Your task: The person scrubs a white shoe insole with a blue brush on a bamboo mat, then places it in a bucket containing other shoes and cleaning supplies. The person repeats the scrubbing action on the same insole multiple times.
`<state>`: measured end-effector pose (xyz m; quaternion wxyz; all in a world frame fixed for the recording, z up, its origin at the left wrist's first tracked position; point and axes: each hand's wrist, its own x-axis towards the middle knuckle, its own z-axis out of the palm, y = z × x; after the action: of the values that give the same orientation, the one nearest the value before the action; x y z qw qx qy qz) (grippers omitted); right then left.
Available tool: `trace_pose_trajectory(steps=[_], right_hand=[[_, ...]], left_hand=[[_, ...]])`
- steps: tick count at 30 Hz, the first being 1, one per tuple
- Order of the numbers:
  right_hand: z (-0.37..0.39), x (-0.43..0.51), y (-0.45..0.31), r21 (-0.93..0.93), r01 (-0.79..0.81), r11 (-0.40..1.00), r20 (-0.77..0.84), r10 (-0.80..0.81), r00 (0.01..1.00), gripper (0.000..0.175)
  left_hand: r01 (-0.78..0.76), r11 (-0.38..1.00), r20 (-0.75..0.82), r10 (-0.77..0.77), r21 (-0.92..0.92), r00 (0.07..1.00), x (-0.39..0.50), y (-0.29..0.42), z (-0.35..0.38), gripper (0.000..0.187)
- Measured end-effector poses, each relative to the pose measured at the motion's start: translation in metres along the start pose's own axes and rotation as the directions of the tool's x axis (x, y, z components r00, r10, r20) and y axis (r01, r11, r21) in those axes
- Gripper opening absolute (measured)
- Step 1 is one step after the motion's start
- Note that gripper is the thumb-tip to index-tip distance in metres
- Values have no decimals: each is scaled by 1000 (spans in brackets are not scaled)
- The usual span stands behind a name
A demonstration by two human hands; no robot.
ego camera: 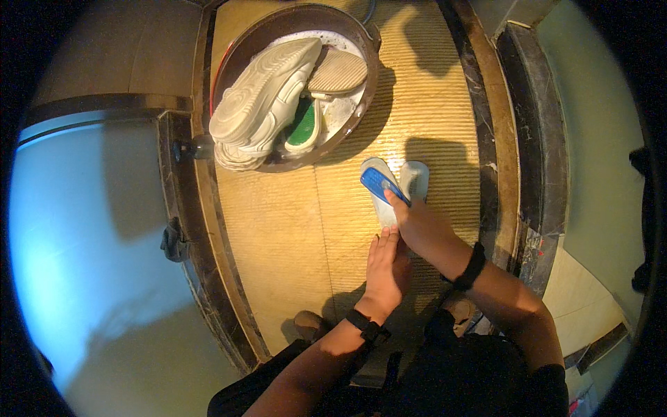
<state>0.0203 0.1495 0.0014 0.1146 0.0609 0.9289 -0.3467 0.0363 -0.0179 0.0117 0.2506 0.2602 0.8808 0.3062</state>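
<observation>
A blue scrubbing brush [379,182] lies over a pale shoe insole [385,212] on the ribbed floor, with my right hand [419,224] closed on the brush's near end. My left hand [385,266] presses its fingertips on the insole's near end, holding nothing in its palm. Just to the right of that insole lies a second pale insole [415,178], its near end hidden by my right hand. Beyond them, a brown round tub [372,83] holds foamy water, white sneakers [266,88] with one sole upward, a ribbed sole [338,72] and a green-lined slipper or shoe [304,122].
The yellow ribbed floor [276,234] runs between dark stone edges [503,156] on both sides. At the left edge sit a dark cloth-like thing [175,241] and a small dark object [193,148] beside the tub. A raised stone ledge [542,130] stands to the right.
</observation>
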Motion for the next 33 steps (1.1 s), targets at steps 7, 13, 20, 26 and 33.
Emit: trace_pose_trajectory(steps=[7,13,20,26,33], right_hand=[[-8,15,6,-8,72,997,0,-72,997,59],[-20,-34,-2,-103,-10,995,51,15,999,49],[-18,-27,-3,-128,-96,987,222,123,967,50],[-8,14,3,-144,-18,989,121,36,992,62],[-9,22,8,-143,52,988,33,-47,998,69]], left_hand=[[-85,966,68,70,243,995,-1,6,1,60],[-34,994,-14,36,102,999,-3,5,4,65],[-48,995,-22,50,91,998,0,-4,6,67],[-22,995,8,22,95,1000,2,-4,6,62],[-75,972,8,76,222,997,1,-3,9,61]])
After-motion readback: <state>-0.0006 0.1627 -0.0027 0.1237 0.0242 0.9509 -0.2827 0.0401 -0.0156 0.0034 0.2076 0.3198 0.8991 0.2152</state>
